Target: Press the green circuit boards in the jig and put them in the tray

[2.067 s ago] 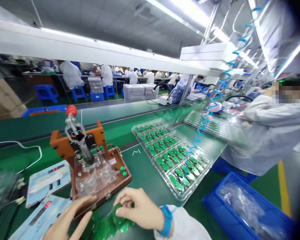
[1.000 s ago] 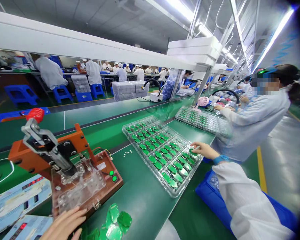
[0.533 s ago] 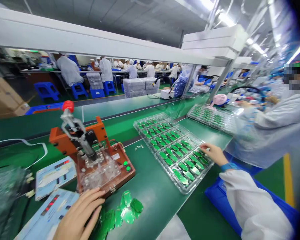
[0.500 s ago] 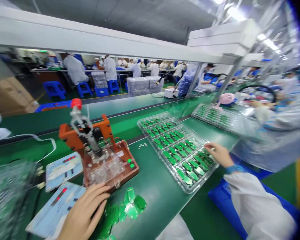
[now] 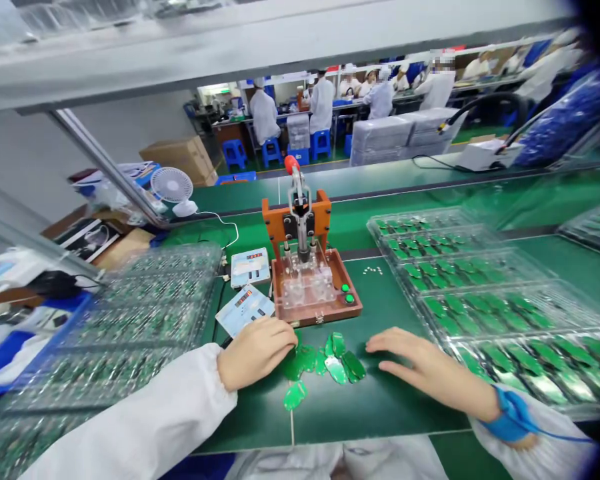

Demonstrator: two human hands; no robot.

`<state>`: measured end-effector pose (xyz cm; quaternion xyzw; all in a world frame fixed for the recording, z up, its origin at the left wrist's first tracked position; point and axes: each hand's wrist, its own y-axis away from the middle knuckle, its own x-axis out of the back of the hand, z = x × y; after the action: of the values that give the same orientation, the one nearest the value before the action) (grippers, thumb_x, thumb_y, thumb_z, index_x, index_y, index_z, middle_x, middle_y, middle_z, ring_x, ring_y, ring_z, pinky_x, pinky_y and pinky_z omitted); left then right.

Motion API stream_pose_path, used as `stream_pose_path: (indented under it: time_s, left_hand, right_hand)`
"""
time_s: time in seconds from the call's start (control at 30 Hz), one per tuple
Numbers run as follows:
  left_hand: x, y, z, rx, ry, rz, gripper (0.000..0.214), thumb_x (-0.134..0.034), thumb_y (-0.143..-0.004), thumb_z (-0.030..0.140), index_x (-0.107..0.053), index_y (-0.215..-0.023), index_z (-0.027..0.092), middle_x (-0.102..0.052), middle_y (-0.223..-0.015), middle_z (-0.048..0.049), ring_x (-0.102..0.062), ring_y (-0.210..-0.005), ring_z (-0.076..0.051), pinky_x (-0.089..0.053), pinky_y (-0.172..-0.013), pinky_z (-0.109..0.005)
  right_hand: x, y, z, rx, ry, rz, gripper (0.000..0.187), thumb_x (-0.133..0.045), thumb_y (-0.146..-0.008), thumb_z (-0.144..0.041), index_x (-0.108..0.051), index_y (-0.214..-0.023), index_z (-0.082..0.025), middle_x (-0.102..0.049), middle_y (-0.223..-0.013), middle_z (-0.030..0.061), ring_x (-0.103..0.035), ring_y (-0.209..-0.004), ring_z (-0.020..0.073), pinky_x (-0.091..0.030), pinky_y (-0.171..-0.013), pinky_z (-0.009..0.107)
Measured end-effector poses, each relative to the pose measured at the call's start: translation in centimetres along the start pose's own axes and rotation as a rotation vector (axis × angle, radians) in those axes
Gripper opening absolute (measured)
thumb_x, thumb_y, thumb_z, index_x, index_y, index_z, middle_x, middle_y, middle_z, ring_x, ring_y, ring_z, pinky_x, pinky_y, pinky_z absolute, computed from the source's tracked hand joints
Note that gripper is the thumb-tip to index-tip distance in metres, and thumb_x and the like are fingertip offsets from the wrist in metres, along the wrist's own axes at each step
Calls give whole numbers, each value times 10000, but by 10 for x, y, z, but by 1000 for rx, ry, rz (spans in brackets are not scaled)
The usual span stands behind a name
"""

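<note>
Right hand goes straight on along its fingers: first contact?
Right hand: probably the near side of the loose green boards. Its height above the table is unclear, so it might pass over them.

The left arm (image 5: 145,420) reaches in from the lower left, its hand (image 5: 260,350) palm down with the fingers (image 5: 283,331) close together and curled under, the palm hidden. The right arm (image 5: 545,453) comes from the lower right; its hand (image 5: 415,363) points inward, fingers (image 5: 387,341) loosely extended, thumb (image 5: 397,371) held apart below them.
</note>
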<state>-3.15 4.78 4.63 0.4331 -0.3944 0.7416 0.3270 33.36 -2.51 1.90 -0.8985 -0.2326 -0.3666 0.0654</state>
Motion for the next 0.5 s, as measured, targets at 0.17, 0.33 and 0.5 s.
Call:
stream_pose_path:
  time_s: [0.17,0.33,0.5]
  left_hand:
    - [-16,37,16,142,64,-159,92,-558,-1012,168,-634,-1040,212,-704,-1095,-27,-656,-992,-198,-506,-848,-314]
    - [-30,51,27,-134,-26,-252,199,-496,-1014,137,-646,-1134,189,-693,-1306,-38,-608,-1150,-226,-467,-847,-356]
    - [-28,40,17,-255,-69,-274,113,-583,-995,178,-691,-1025,180,-714,-1291,-19,-594,-1128,-212,-463,-823,-365]
  right_hand:
    - [-14,-16,-2,-30,4,-168,362,-664,-961,-295,-680,-1322,-271,-619,-1465,61,-532,-1391,287,-450,-1176,489]
    - [-14,-25,-4,-2,-5,-237,430,-710,-883,-202,-697,-1307,-275,-616,-1474,54,-515,-1406,294,-444,-1178,489]
    - [-16,-31,-6,41,-12,-251,378,-693,-856,-146,-731,-1209,-277,-667,-1406,45,-566,-1347,306,-484,-1128,501]
